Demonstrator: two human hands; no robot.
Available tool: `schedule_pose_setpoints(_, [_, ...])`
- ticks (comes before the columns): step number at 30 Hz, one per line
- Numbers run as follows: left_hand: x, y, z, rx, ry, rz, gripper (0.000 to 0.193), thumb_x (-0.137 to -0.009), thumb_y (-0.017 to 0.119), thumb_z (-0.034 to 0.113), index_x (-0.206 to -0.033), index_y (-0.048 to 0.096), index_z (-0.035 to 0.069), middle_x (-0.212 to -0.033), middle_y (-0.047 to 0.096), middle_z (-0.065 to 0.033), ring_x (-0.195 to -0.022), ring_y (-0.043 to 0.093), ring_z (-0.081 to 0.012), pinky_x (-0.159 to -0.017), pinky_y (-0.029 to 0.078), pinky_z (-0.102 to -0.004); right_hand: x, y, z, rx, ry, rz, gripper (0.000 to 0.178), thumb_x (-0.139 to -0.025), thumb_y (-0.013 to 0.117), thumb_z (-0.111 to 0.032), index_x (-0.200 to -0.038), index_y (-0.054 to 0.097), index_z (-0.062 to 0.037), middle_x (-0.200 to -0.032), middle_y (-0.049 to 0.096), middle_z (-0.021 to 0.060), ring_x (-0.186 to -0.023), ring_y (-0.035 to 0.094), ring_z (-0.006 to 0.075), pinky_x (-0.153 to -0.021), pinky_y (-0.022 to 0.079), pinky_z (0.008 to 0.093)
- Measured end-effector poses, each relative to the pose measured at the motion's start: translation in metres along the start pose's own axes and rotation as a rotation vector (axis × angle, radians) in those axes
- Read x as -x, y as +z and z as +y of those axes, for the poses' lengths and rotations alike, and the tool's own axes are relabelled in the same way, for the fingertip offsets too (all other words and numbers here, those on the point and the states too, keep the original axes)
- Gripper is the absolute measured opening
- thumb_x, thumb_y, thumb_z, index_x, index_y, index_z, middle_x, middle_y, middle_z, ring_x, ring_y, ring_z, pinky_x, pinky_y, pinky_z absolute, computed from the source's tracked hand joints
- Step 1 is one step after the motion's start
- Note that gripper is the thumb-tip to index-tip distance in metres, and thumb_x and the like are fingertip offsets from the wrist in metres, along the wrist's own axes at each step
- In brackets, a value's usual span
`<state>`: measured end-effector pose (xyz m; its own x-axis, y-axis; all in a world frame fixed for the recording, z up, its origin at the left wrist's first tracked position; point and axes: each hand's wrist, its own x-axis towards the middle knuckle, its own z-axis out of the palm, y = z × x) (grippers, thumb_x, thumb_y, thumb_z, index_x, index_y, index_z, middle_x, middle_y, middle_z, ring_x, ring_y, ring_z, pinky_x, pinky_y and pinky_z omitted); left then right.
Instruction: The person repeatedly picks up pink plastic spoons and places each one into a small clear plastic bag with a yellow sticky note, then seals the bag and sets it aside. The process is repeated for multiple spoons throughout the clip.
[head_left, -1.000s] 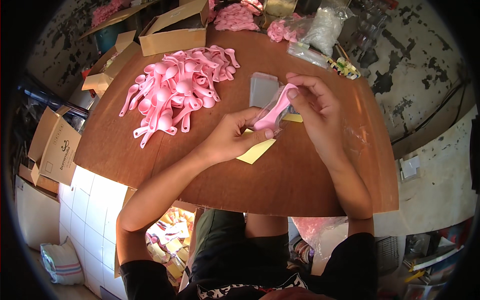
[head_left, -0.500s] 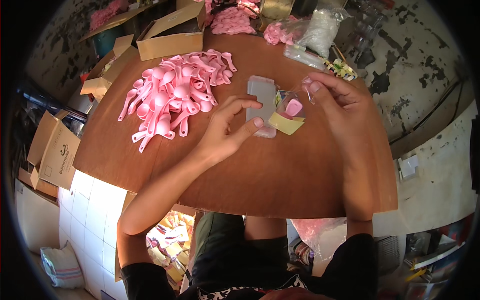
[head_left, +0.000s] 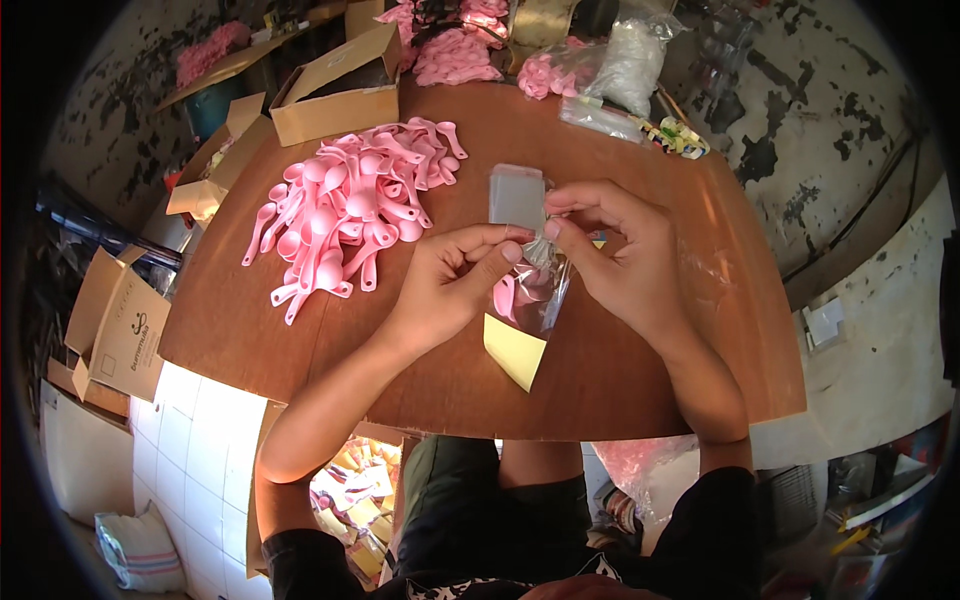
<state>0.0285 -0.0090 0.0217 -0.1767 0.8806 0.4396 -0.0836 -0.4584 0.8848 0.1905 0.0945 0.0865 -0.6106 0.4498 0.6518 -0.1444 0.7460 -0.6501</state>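
Note:
Above the table my left hand [head_left: 447, 287] and my right hand [head_left: 625, 262] meet at a small clear plastic bag [head_left: 547, 300]. Its neck is gathered into a bunch between my fingertips. My right thumb and fingers pinch the top of that bunch; my left thumb and index finger close on its side. Inside the bag I see part of a pink spoon [head_left: 504, 296] and a pale yellow card [head_left: 514, 353] at the lower end. Behind my hands lies a stack of flat clear bags [head_left: 516, 197], partly covered by my fingers.
A heap of pink spoons [head_left: 350, 205] covers the table's left part. An open cardboard box [head_left: 335, 95] stands behind it. At the back right are a bulging clear sack [head_left: 632, 62], flat plastic packets [head_left: 600, 118] and a colourful bundle [head_left: 676, 138]. The table's curved front edge [head_left: 600, 437] is near my lap.
My right hand has come left and down to the bag, and my left hand has closed on it. The bag now hangs towards me with its neck bunched, away from the stack.

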Motion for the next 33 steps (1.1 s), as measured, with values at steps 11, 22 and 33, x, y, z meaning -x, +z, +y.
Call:
schedule_pose_setpoints(11, [0.004, 0.004, 0.009, -0.098, -0.014, -0.108, 0.028, -0.1, 0.058, 0.009, -0.122, 0.063, -0.007, -0.101, 0.072, -0.0092, -0.086, 0.066, -0.0102, -0.077, 0.055, -0.0252, 0.003, -0.006, -0.008, 0.574, -0.48, -0.129, 0.014, -0.07, 0.075, -0.001, -0.083, 0.07, -0.0018, -0.09, 0.063, 0.0073, -0.082, 0.062, 0.0255, -0.071, 0.052, 0.0365])
schedule_pose_setpoints(22, [0.004, 0.007, 0.003, -0.353, 0.14, -0.238, 0.026, -0.093, 0.064, 0.001, -0.118, 0.068, -0.002, -0.094, 0.075, -0.0094, -0.077, 0.064, -0.0052, -0.067, 0.053, -0.0226, 0.01, -0.014, -0.009, 0.334, -0.189, -0.152, 0.011, -0.064, 0.071, 0.0, -0.07, 0.062, -0.0014, -0.073, 0.061, 0.0064, -0.066, 0.061, 0.0224, -0.061, 0.049, 0.0329])
schedule_pose_setpoints(33, [0.016, -0.022, 0.005, -0.042, 0.116, -0.035, 0.026, -0.1, 0.057, 0.008, -0.12, 0.062, -0.007, -0.099, 0.072, -0.0178, -0.08, 0.073, -0.0235, -0.072, 0.061, -0.036, 0.002, -0.052, -0.016, -0.525, 0.165, 0.056, 0.006, -0.085, 0.06, -0.007, -0.086, 0.06, -0.0018, -0.089, 0.06, 0.0059, -0.082, 0.058, 0.0155, -0.075, 0.046, 0.0296])
